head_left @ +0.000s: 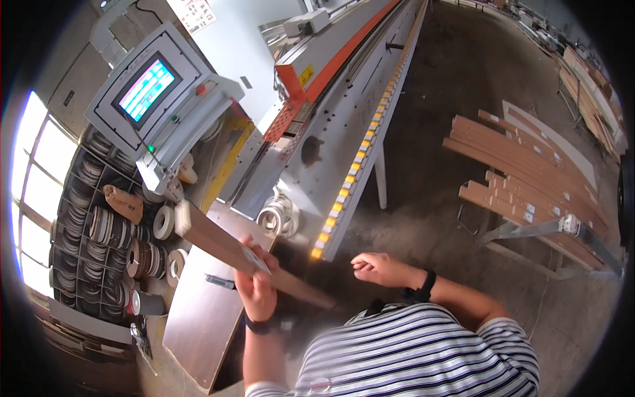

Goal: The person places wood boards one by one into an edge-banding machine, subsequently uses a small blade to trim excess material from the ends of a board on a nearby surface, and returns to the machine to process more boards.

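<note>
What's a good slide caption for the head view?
The left hand holds a narrow wood-toned panel near an edge-banding machine; the right hand is loosely curled.

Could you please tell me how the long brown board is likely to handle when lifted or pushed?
The board is probably stiff, since its edges run straight without visible sag. It seems light enough to manage, as only the left hand grips it. Being long and narrow, it may tip or swing if held off-centre.
</note>
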{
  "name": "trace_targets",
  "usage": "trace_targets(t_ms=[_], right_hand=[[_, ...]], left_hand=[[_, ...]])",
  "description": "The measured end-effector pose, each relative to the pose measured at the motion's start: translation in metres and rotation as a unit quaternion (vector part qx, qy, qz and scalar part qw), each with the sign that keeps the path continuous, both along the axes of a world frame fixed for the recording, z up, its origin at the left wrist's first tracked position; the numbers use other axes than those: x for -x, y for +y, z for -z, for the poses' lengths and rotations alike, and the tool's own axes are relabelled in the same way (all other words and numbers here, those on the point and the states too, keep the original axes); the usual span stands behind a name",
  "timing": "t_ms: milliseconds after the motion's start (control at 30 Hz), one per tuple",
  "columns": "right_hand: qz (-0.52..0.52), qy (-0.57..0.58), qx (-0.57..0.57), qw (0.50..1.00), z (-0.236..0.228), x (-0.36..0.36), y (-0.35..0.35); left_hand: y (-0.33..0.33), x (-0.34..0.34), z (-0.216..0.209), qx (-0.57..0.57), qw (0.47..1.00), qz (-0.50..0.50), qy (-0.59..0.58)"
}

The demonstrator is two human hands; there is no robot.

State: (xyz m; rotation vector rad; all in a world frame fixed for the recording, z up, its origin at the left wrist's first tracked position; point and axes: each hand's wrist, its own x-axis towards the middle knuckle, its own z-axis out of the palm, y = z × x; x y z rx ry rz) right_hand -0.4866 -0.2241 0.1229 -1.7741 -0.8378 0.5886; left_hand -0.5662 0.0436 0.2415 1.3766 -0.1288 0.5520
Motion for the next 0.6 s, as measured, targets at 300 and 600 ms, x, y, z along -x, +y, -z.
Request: trace_targets(t_ms=[300,600], right_hand=[[0.381,-0.191,0.214,0.879,0.089,-0.012,-0.195],[0.300,-0.195,0.329,0.874,0.028,-0.063,-0.263]], left_hand=[[-0.069,-0.182,-0.005,0.237,0.969,-0.050,0.035],[-0.091,-0.377,0.159,0.096,0.946,-0.122,0.285]])
